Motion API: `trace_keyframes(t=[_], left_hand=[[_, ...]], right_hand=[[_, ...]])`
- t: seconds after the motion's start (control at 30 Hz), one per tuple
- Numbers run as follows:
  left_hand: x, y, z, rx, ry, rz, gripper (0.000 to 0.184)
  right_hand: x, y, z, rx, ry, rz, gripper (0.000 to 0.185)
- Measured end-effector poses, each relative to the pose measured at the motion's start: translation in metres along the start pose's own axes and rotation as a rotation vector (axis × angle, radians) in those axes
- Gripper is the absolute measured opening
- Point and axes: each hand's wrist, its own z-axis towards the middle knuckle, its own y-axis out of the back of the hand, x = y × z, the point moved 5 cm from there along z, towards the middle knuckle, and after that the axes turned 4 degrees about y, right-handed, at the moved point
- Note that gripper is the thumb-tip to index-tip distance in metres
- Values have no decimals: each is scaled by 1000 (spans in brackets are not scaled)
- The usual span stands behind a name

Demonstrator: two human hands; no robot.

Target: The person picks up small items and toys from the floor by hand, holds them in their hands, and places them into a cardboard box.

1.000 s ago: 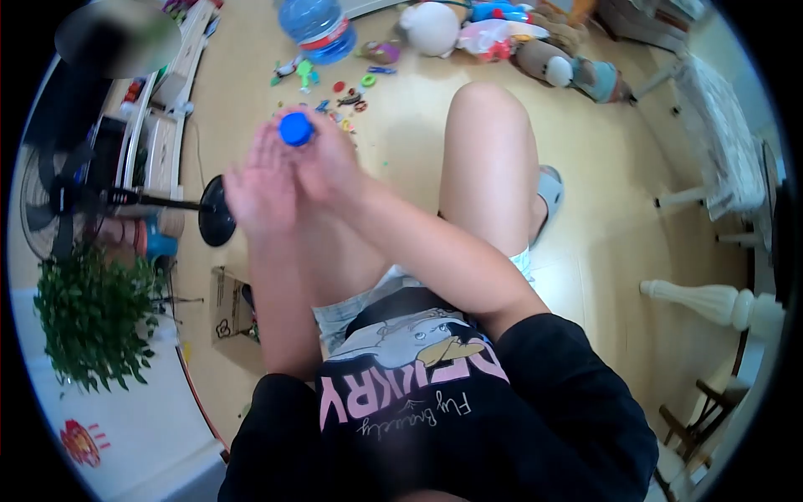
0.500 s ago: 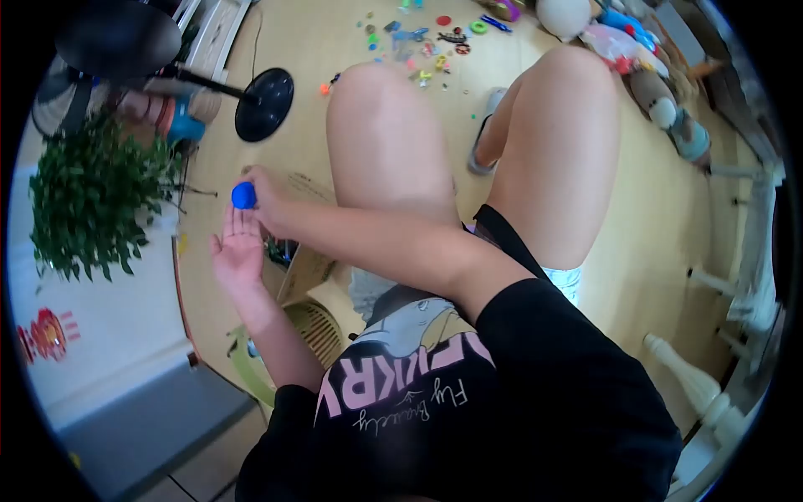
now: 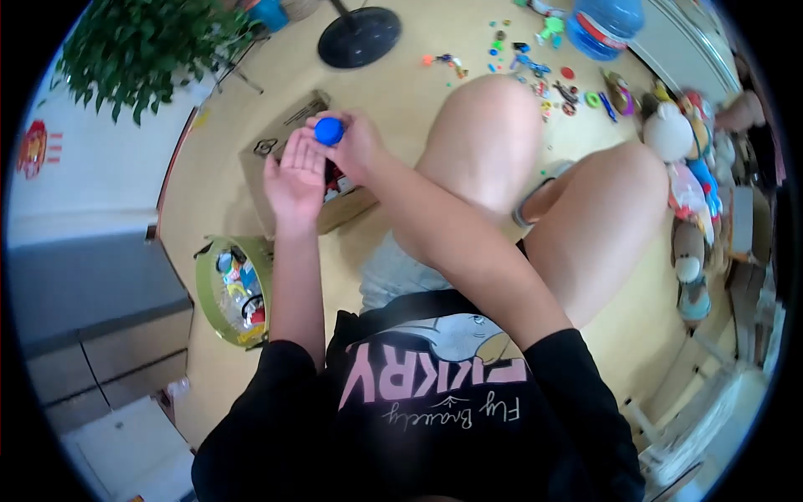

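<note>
A round blue cap (image 3: pixel 329 130) is in my right hand (image 3: pixel 358 147), whose fingers are wrapped round it. Whatever lies beneath the cap is hidden. Just beside it, my left hand (image 3: pixel 297 182) is open, palm up, with nothing on the palm. Both hands are above an open cardboard box (image 3: pixel 355 209) that has some dark, red and white items inside. Left of my left forearm, a green basket (image 3: pixel 206 289) holds several colourful things.
A black round stand base (image 3: pixel 360 37) and a leafy plant (image 3: pixel 150 50) are at the top. Small toys lie scattered beyond my knees, near a large blue water bottle (image 3: pixel 604 27). Plush toys (image 3: pixel 667 132) line the right side, and a grey cabinet (image 3: pixel 92 293) is at left.
The view has swung toward the left side of the room. My hands have come over the cardboard box, with the blue cap still in my right hand, and the basket's contents now show.
</note>
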Motion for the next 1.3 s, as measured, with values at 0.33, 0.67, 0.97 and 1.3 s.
trace_keyframes(t=[0.33,0.67,0.97,1.3], left_hand=[[5,35,18,-47,55,25,66],[-7,62,44,-329,-395,2029,37],[9,17,59,17,-922,2404,36],[23,-98,44,-84,-888,2185,10]], right_hand=[[-6,15,22,-37,-172,-218,63],[-63,55,54,-21,-381,-476,72],[-47,68,78,-12,-176,-934,50],[99,-71,-18,219,1109,-2253,8]])
